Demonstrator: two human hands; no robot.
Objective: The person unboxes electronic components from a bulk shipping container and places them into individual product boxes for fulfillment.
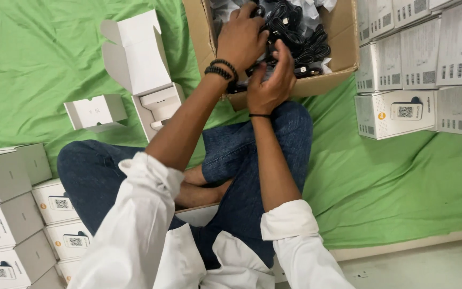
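Black cables (300, 40), coiled and heaped inside a brown carton (343, 32) on green cloth (391, 176). Left hand (241, 38) reaching into that heap, fingers curled down among the coils and apparently closed on a bundle, though the grip itself hidden behind the knuckles. Black bead bracelets (221, 69) round that wrist. Right hand (268, 80) just below and touching the pile's near edge, palm turned up, fingers bent loosely round one coil, thumb raised beside the left fingertips. Thin black band (259, 115) on that wrist. Left of the fingers, an open white box (137, 53) with its lid flap standing up and a white insert (161, 104) at its foot; further left, a small white tray (94, 111). Right of the fingers, well apart, stacked white boxes (418, 64) lying on their sides. Below the hands, crossed legs in blue jeans (241, 155); rolled white sleeves (151, 214) nearest the camera. More white boxes (6, 219) stacked at lower left.
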